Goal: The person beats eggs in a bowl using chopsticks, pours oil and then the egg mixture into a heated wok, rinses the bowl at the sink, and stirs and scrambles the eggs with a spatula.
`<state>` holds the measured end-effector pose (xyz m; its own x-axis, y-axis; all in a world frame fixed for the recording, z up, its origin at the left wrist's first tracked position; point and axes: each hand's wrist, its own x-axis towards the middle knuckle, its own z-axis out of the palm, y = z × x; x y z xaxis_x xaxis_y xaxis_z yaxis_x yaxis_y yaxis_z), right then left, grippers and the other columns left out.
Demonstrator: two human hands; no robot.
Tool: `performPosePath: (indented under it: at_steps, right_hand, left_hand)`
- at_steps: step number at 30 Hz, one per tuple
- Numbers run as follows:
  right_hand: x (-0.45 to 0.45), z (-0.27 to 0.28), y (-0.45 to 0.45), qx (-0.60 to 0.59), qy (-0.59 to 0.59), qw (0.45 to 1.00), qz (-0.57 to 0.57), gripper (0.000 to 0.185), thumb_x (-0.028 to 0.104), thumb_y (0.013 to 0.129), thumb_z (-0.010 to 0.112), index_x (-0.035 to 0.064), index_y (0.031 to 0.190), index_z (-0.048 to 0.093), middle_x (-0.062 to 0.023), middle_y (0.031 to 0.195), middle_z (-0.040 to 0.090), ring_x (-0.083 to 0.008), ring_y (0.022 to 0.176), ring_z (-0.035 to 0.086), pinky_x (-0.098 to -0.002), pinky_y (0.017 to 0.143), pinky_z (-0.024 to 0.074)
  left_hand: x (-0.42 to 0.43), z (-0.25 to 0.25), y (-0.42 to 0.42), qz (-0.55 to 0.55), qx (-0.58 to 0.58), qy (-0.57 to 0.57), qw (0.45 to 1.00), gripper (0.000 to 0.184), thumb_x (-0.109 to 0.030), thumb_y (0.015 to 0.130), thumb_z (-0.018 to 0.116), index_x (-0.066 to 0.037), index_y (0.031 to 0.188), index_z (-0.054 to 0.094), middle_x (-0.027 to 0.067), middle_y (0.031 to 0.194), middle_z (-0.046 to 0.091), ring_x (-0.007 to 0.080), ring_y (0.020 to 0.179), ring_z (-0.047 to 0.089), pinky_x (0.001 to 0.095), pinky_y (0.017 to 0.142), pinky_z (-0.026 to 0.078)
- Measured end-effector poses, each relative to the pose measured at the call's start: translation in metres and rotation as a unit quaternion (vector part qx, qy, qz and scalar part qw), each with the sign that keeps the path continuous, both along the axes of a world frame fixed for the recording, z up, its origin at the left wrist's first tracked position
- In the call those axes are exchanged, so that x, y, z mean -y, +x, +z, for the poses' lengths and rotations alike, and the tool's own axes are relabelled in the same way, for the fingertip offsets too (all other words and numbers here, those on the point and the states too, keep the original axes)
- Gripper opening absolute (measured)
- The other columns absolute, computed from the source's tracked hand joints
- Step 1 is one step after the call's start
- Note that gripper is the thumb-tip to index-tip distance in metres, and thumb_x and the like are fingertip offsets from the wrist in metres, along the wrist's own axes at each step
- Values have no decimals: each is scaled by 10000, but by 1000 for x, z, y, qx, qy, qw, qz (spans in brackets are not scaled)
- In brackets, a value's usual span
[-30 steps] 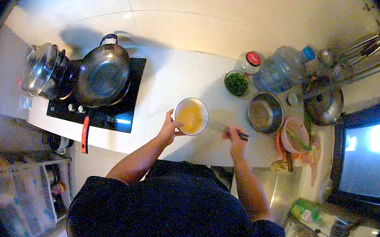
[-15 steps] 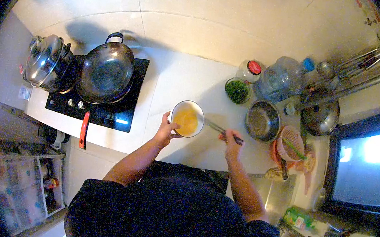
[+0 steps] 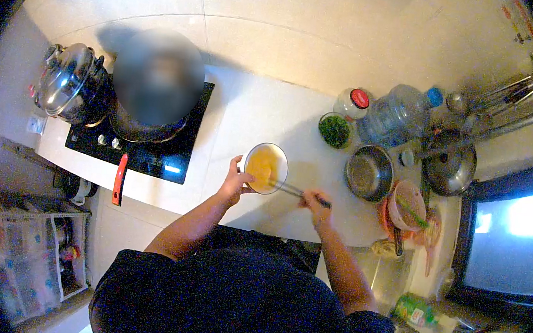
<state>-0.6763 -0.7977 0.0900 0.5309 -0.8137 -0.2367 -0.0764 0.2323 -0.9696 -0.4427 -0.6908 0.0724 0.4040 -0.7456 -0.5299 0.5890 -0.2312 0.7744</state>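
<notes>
My left hand grips the lower left rim of a white bowl with a dark edge, tilted a little above the counter. Yellow liquid lies in the bowl. On the right, my right hand is closed around a pair of chopsticks, slightly blurred. Their thin tips reach over the bowl's right rim into the yellow liquid.
At the left, a wok, partly blurred out, and a lidded pot are on the black cooktop. Chopped greens, a metal pan, a plastic bottle and a pink basket stand right.
The chopsticks in my right hand have moved left, and their tips are now in the bowl. My left hand keeps its hold. The camera view has shifted slightly.
</notes>
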Motion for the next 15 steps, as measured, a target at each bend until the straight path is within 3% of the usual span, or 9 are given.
performPosePath:
  at_steps: [4,7,11,14,15]
  right_hand:
    - [13,4,8,54,-12,986,-159,135,136,836,566,7,797,578,-79,666,602,-174,575,589,-312,570,499]
    - [-5,5,2,-30,-41,997,51,166,156,850,547,8,781,583,-79,663,603,-168,589,591,-306,585,499]
    - [15,6,9,74,-24,981,-178,168,162,821,594,-5,804,592,-104,691,609,-187,626,608,-320,602,504]
    - [-9,23,8,-48,11,998,24,169,159,817,599,-9,802,592,-106,693,610,-187,623,605,-326,607,506]
    - [-3,16,5,-9,12,1000,-20,168,155,819,596,-12,805,591,-104,691,608,-188,621,604,-326,607,507]
  left_hand:
    - [-4,-1,2,-18,-18,-27,999,795,-42,666,587,-154,1309,134,162,1130,350,343,1013,473,518,724,511]
    - [-2,5,2,-16,-4,-13,1000,791,-38,666,582,-143,1308,132,162,1129,350,341,1009,476,512,727,513]
    - [-3,0,0,-17,-17,-14,1000,792,-21,667,573,-142,1309,125,165,1130,347,342,1007,478,505,730,515]
    - [-4,-3,5,-18,-5,-13,1000,793,-13,669,571,-146,1308,122,169,1136,338,346,1006,477,506,728,515]
    - [-4,-5,4,-23,1,-13,1000,794,-11,670,571,-148,1308,120,170,1139,334,348,1007,477,508,727,515]
